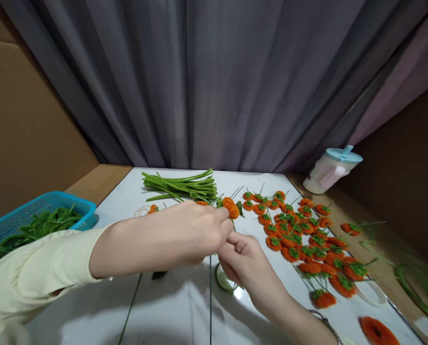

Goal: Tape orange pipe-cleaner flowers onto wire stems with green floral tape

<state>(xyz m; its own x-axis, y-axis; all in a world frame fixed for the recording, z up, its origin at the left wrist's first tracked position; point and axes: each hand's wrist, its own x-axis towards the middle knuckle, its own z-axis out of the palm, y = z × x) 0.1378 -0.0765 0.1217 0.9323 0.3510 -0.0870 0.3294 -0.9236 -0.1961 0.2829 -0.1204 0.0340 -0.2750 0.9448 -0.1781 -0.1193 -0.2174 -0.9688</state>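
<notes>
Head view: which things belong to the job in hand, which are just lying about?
Likely the job:
Orange pom-pom beside the left hand and right hand
Green-topped orange pom-poms, right
Green stem bundle behind the hands
Blue basket of green leaves
Small roll by the right hand

Probably just lying about:
Blue-lidded mug, back right
Grey curtain, backdrop only

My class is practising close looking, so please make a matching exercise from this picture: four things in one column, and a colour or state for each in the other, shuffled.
Things
1. Pompoms
2. Stems
3. Basket
4. Cup

Descriptions
A. Blue, with green leaves inside
B. Pale, with a blue lid
C. Orange, most with green tops
D. Green, piled at the far side of the tabletop

Right pairs: 1-C, 2-D, 3-A, 4-B
</notes>
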